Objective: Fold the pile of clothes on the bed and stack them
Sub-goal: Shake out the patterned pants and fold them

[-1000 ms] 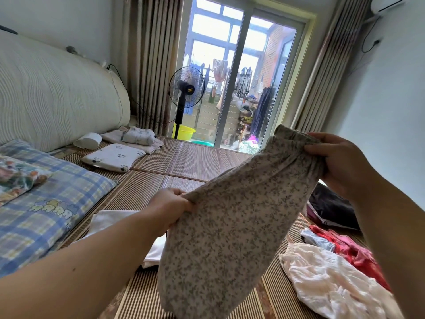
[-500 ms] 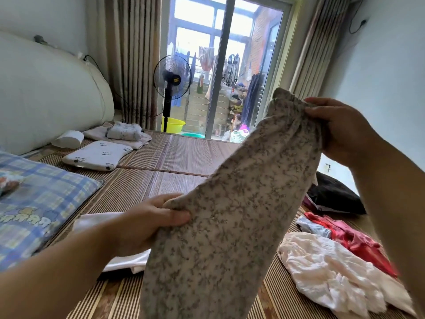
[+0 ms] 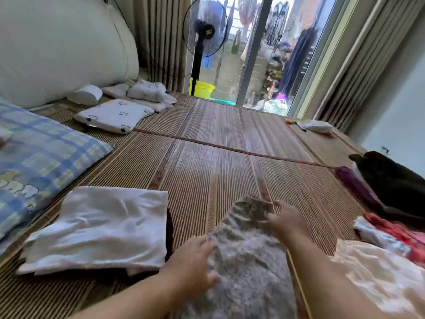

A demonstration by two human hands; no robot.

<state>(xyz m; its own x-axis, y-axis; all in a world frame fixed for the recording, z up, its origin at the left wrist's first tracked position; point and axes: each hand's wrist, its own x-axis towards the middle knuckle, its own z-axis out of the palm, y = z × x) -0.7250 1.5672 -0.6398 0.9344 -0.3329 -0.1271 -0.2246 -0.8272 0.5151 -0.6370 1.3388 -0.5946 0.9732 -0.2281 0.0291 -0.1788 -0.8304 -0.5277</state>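
floral garment [image 3: 243, 261] is lying flat on the mat [image 3: 207, 162], lower centre. left hand [image 3: 195, 265] is gripping its left edge, right hand [image 3: 285, 223] is pinching its top corner (both blurred). folded white stack [image 3: 99, 229] is sitting lower left, unfolded pile [image 3: 379, 272] lower right.

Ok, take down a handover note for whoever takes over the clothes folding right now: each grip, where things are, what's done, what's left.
Left grip holds the left edge of the floral garment. Right grip appears to hold its far end, though the frame is blurred.
The floral garment lies on the mat, not yet folded.
Done: white folded garment on the left, over something dark.
Left: fold and stack the floral garment. Then do the pink garment, red garment and black clothes on the right.
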